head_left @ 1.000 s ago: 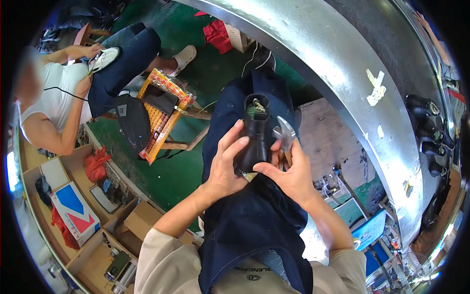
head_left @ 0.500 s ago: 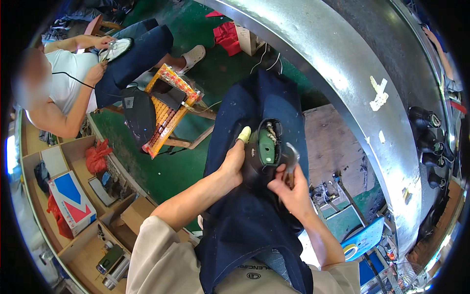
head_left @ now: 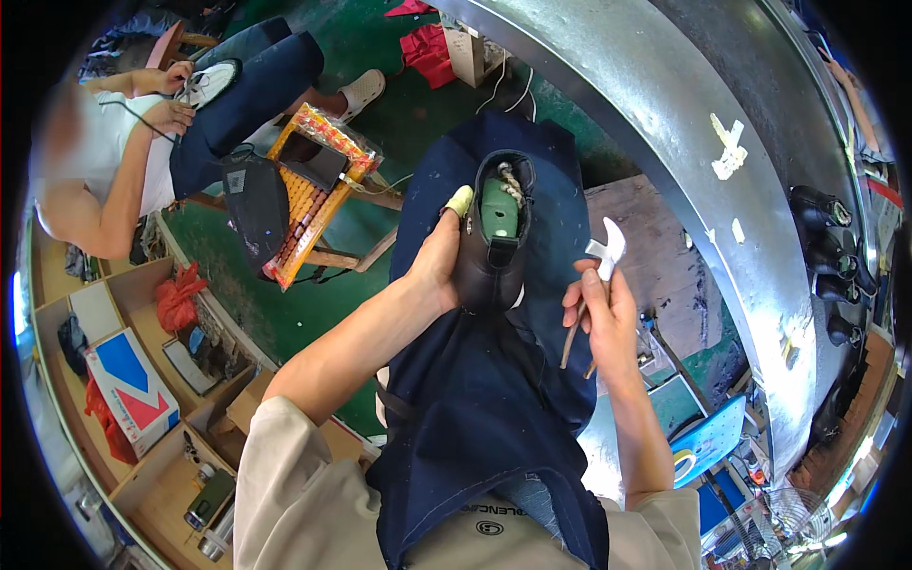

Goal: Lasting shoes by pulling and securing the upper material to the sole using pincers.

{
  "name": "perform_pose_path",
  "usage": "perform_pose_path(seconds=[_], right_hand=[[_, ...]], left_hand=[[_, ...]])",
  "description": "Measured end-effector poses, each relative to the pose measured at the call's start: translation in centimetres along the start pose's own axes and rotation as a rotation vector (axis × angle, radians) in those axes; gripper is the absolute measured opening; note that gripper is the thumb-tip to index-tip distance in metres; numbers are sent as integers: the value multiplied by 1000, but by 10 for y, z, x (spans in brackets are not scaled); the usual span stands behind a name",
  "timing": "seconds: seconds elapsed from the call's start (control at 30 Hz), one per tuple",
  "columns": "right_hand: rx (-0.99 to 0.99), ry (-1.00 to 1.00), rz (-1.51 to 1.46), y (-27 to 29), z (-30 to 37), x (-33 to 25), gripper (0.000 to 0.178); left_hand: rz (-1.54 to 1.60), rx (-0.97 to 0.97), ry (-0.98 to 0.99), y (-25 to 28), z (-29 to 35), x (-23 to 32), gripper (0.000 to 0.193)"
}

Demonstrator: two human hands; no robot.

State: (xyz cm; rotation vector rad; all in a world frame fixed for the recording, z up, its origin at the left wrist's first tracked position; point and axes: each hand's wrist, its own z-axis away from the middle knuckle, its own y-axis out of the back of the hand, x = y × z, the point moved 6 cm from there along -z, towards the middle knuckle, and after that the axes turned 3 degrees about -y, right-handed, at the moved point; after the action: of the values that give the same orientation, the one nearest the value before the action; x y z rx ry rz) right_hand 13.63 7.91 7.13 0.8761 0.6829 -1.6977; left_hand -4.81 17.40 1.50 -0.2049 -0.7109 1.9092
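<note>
On my apron-covered lap lies a black shoe point(head_left: 490, 278), with a green shoe last point(head_left: 500, 209) and a bit of rope showing in its opening. My left hand point(head_left: 441, 255) is closed round the shoe's left side. A yellow-green cover point(head_left: 460, 200) wraps its thumb tip. To the right of the shoe and apart from it, my right hand point(head_left: 605, 312) grips a pair of lasting pincers point(head_left: 609, 249). Their silver head, curved and beaked, points up, and two thin handles stick out below my fingers.
A curved metal bench point(head_left: 665, 114) sweeps past on my right, with several black shoes point(head_left: 825, 256) beyond it. At left are a beaded stool point(head_left: 318, 190) and a wooden compartment tray point(head_left: 123, 484). A seated co-worker point(head_left: 142, 142) handles a white shoe.
My right hand has drawn the pincers off the shoe, to the right, and turned them head up. The shoe has shifted forward on my lap with my left hand.
</note>
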Motion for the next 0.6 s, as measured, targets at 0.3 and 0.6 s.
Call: perform_pose_path(seconds=[0.3,0.6], right_hand=[[-2,-30,77,5,5,4,41],[-248,117,579,3,15,-63,27]], left_hand=[[-9,19,-165,-2,2,-3,56],[-251,-80,-358,8,-20,-2,62]])
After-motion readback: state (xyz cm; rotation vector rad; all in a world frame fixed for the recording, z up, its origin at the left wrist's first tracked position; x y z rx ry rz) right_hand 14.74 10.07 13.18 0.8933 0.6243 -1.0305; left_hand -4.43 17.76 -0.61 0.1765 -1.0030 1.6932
